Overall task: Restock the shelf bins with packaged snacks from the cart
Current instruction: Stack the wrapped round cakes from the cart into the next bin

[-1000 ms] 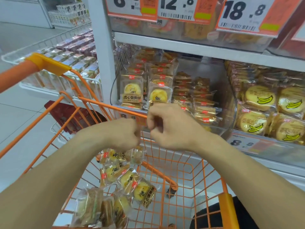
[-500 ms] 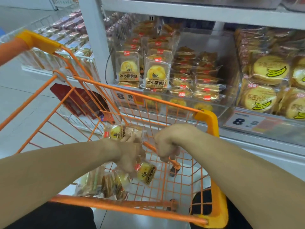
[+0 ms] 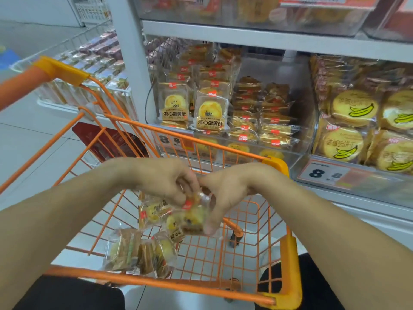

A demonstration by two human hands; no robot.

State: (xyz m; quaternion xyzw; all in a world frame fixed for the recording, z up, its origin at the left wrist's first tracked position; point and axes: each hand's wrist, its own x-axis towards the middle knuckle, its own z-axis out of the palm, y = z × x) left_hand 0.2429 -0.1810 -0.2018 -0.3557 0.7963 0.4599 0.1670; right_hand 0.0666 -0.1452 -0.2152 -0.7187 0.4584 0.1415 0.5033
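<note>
Above the orange cart [image 3: 288,249], both hands meet. The left hand [image 3: 163,179] and right hand [image 3: 228,191] pinch a snack packet [image 3: 190,219]. The shelf bin [image 3: 257,151] sits at twelve o'clock.

Clear-wrapped yolk pastries [image 3: 190,217] bunched above the orange wire cart [image 3: 277,294], more packets [image 3: 143,253] lying inside; clear shelf bin [image 3: 234,113] part-filled with upright matching packs.
</note>
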